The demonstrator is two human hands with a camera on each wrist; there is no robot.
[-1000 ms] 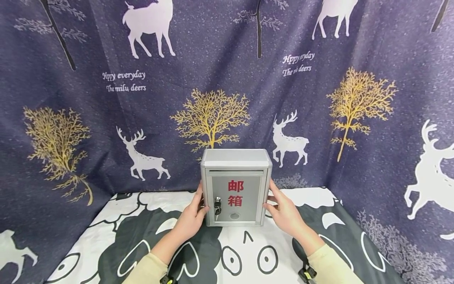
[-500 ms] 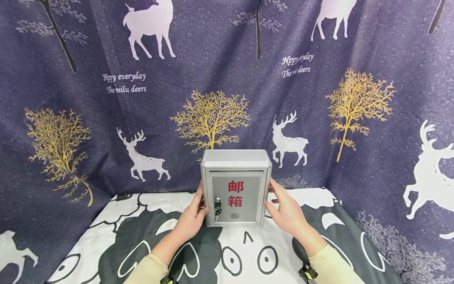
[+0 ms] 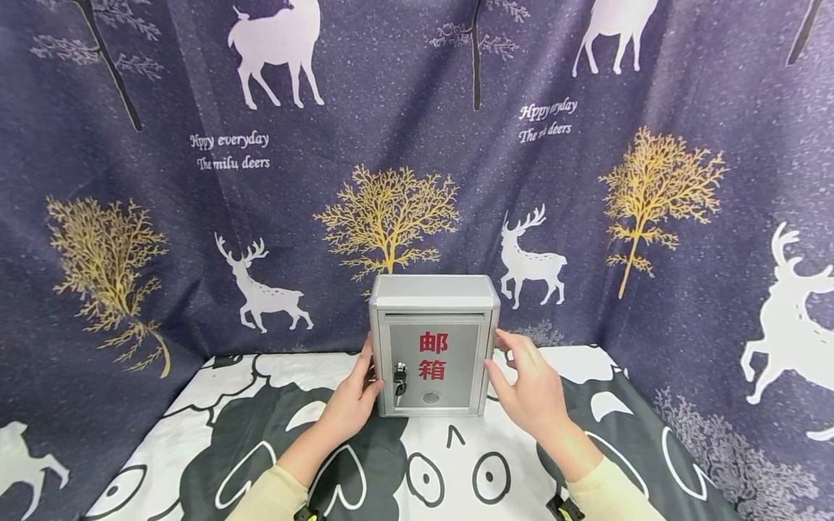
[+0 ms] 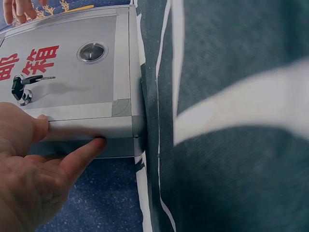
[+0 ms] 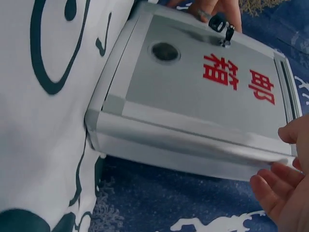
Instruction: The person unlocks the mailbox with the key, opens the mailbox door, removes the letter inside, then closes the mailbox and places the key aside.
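Observation:
A silver-grey metal mailbox (image 3: 456,354) with red characters stands upright on the cloth-covered table. A small key (image 4: 36,79) sits in its lock, with a second black-headed key beside it. My left hand (image 3: 348,405) holds the box's left side, its thumb on the front edge and fingers along the side, as the left wrist view shows. By the right side is my right hand (image 3: 537,394), its thumb and fingers spread. In the right wrist view its fingertips (image 5: 260,186) lie at the upper part of that side; whether they touch it I cannot tell.
A black-and-white cartoon sheet (image 3: 456,477) covers the table. Close behind the mailbox hangs a dark blue curtain (image 3: 417,130) printed with deer and trees, which also runs along both sides.
My right hand has loosened from the mailbox's side and shifted slightly right, its fingers spreading. The left hand and the mailbox have stayed in place.

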